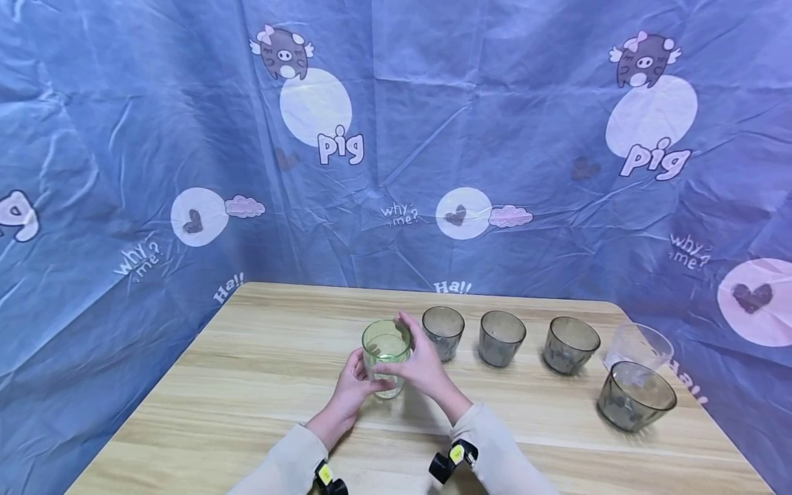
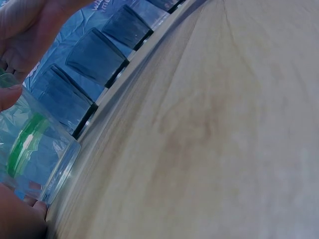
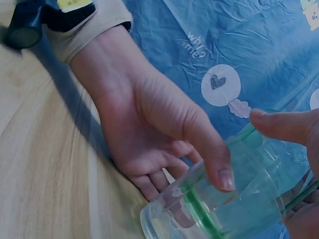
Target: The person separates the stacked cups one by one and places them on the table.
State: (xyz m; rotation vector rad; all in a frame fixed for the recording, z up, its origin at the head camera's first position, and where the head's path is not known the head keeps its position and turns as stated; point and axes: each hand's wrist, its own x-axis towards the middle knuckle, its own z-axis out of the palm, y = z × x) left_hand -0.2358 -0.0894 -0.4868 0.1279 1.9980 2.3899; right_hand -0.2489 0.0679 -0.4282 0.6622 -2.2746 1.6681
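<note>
A green-tinted glass (image 1: 385,335) stands nested in a clear glass (image 1: 388,394) at the middle of the table. Its green base makes a bright ring inside the clear wall in both wrist views. My left hand (image 1: 351,393) grips the clear glass (image 3: 157,219) low down, with its thumb across the near side. From the right, my right hand (image 1: 423,364) holds the upper, green glass (image 3: 254,174) between thumb and fingers. The fingers on the far side are partly hidden by the glasses.
Several smoky grey glasses (image 1: 502,338) stand in a row along the right of the table (image 1: 266,357). A clear glass (image 1: 643,340) stands behind the rightmost grey glass (image 1: 637,399). A blue printed cloth (image 1: 396,151) hangs behind the table and at both sides.
</note>
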